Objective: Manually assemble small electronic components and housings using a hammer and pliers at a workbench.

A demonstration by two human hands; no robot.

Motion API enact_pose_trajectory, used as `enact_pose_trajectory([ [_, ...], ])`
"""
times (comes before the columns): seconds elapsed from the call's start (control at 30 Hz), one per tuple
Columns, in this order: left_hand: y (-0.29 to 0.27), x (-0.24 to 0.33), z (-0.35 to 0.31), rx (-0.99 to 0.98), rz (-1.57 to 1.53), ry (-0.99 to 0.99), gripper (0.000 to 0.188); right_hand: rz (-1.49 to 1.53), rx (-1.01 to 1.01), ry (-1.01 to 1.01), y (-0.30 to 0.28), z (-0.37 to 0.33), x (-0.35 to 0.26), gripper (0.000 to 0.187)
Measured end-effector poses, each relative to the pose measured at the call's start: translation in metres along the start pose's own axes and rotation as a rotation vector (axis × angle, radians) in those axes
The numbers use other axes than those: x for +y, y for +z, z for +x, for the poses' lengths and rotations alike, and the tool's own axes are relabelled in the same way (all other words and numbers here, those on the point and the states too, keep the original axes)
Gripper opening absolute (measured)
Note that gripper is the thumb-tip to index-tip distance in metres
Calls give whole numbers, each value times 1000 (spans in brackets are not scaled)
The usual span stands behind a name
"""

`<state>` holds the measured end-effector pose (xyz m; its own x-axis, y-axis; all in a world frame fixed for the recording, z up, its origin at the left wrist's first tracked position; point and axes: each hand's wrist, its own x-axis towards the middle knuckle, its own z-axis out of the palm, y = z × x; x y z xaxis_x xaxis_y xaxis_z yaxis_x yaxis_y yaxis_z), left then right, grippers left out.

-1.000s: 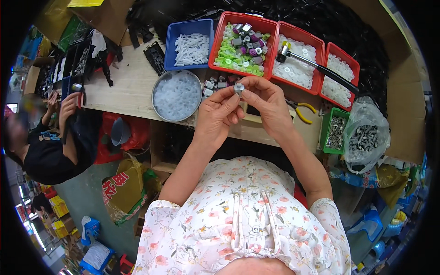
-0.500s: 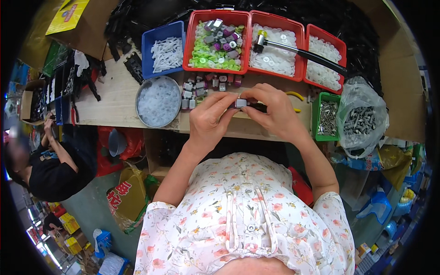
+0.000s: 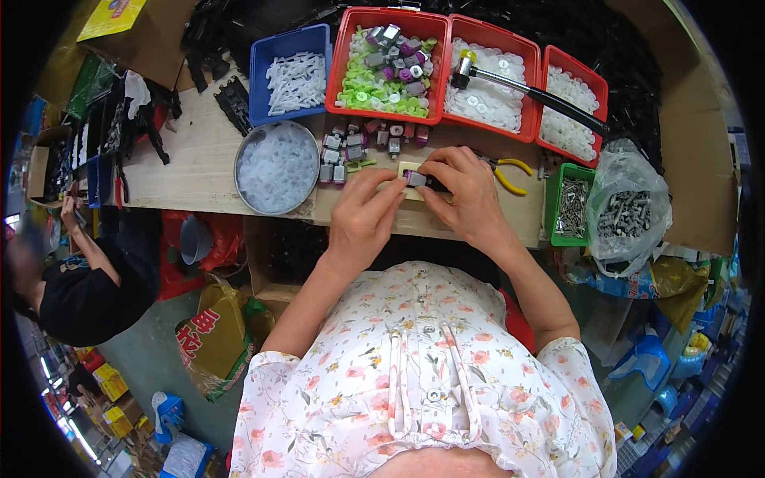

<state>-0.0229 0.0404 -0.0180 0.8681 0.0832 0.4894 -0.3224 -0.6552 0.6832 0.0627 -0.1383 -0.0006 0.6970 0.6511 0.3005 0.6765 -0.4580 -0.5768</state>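
Observation:
Between my hands is a small silver motor with a purple end (image 3: 415, 179), held low over a pale yellow block (image 3: 411, 167) on the bench. My left hand (image 3: 365, 215) is closed, its fingertips pinching the motor's left side. My right hand (image 3: 466, 199) is closed too, thumb and forefinger at the motor's right side. A dark piece (image 3: 437, 184) shows beside the motor under the right fingers; its kind is partly hidden. Several similar motors (image 3: 344, 149) lie in a cluster beyond my left hand. Yellow-handled pliers (image 3: 510, 190) rest just right of my right hand.
Along the back stand a blue bin (image 3: 259, 80) of white sticks and red bins (image 3: 440, 111) of motors and plastic parts. A hammer (image 3: 534, 93) lies across two. Nearby are a round metal pan (image 3: 239, 171), a green screw bin (image 3: 555, 235) and a bag (image 3: 629, 247). A co-worker (image 3: 96, 291) sits left.
Both hands have turned the motor and brought it onto or just above the pale block, which now shows. More of the pliers is visible. The whole view has shifted slightly.

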Motion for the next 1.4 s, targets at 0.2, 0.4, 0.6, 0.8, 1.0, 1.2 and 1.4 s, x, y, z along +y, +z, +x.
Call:
enact_pose_trajectory([
  [0.2,11,-2,-3,-46,29,66,28,-101,-135,-9,-10,5,-4,28],
  [0.4,20,-5,-9,-8,132,142,29,-343,-105,-144,-2,-2,-3,27],
  [0.6,19,-5,-7,-43,102,110,37,-334,-152,-168,-8,6,-1,23],
  [0.8,19,-8,-16,-42,54,70,43,-396,-184,-221,-7,11,-2,22],
  [1.0,23,-17,-26,-56,15,42,43,-521,-232,-312,-14,11,-13,26],
  [1.2,22,-16,-24,-54,-19,0,46,-343,-253,-264,-12,16,-5,24],
  [1.4,21,-14,-22,-97,-12,3,52,-441,-248,-287,-11,11,-10,26],
])
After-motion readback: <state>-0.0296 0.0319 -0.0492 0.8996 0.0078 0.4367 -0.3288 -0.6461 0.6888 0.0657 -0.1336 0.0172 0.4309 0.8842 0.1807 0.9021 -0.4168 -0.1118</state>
